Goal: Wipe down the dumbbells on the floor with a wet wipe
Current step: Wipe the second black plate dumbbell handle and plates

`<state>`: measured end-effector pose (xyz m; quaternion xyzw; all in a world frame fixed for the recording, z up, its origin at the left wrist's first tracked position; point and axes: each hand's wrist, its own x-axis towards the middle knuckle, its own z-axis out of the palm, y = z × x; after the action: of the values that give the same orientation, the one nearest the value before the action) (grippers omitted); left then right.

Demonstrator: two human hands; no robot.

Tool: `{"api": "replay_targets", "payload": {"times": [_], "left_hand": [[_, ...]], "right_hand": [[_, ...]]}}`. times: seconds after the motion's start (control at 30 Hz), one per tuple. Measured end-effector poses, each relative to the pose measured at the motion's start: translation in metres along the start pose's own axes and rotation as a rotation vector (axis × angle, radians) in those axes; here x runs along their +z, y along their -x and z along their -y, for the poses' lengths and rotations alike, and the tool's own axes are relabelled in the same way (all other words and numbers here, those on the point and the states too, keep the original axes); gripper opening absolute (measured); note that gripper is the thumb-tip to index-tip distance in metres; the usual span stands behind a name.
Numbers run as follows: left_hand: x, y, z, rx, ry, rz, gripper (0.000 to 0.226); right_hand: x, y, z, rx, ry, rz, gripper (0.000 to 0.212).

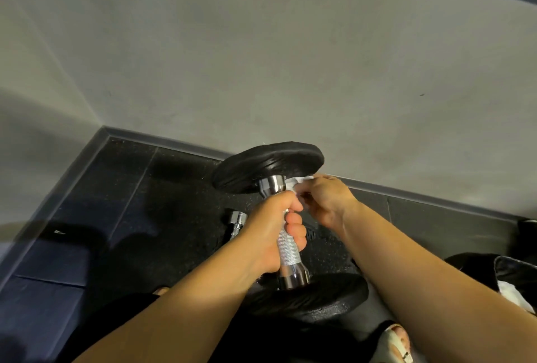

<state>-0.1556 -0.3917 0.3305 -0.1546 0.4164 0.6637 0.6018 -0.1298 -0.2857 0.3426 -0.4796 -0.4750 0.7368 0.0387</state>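
Standing almost on end, the dumbbell (287, 249) has its long axis running from the lower plate (313, 298), close to the person, up and away to the upper plate (267, 166) near the wall (261, 57). Whether the lower plate bears on the floor (180, 203) or is held just clear of it is hard to tell from this angle. The left hand (273, 232) is wrapped round the knurled handle, its fingers (295, 230) curled tight across the front. The right hand (327, 201) pinches a bunched wet wipe (299, 182) and presses it against the right side of the chrome collar (271, 185), directly under the upper plate. The wiping hand is thus the nearer one to the upper plate, which lies just above and to the left of its fingers, so the wipe probably only needs to travel a short way up onto the plate. A second dumbbell's chrome end (237, 222) shows on the floor just left of the gripping hand.
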Motion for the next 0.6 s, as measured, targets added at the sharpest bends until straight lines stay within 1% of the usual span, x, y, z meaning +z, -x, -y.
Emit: {"api": "replay_targets", "payload": {"times": [0.13,0.17,0.23,0.3,0.37,0.43,0.47,0.6], "left_hand": [[0.0,0.002,-0.005,-0.038,0.051,0.066,0.03],[0.0,0.002,-0.006,-0.05,0.057,0.07,0.03],[-0.002,0.0,-0.005,-0.056,0.059,0.063,0.039],[-0.002,-0.003,-0.004,-0.035,0.081,0.015,0.043],[-0.002,-0.008,-0.001,0.018,0.105,-0.066,0.037],[-0.004,-0.015,0.003,0.067,0.105,-0.139,0.034],[-0.005,-0.018,0.004,0.08,0.095,-0.174,0.034],[-0.006,-0.026,0.013,0.092,0.028,-0.266,0.033]], "right_hand": [[-0.004,-0.01,-0.006,0.042,0.034,0.069,0.034],[-0.005,-0.009,-0.005,0.042,0.029,0.083,0.034],[-0.007,-0.008,-0.002,0.027,0.03,0.089,0.031],[-0.006,-0.005,0.004,-0.01,0.057,0.045,0.025],[-0.004,-0.003,0.009,-0.061,0.129,-0.027,0.018],[-0.001,0.003,0.016,-0.134,0.191,-0.113,0.018],[0.002,0.008,0.019,-0.181,0.199,-0.128,0.018],[0.023,0.033,0.025,-0.315,0.186,-0.049,0.016]]}}
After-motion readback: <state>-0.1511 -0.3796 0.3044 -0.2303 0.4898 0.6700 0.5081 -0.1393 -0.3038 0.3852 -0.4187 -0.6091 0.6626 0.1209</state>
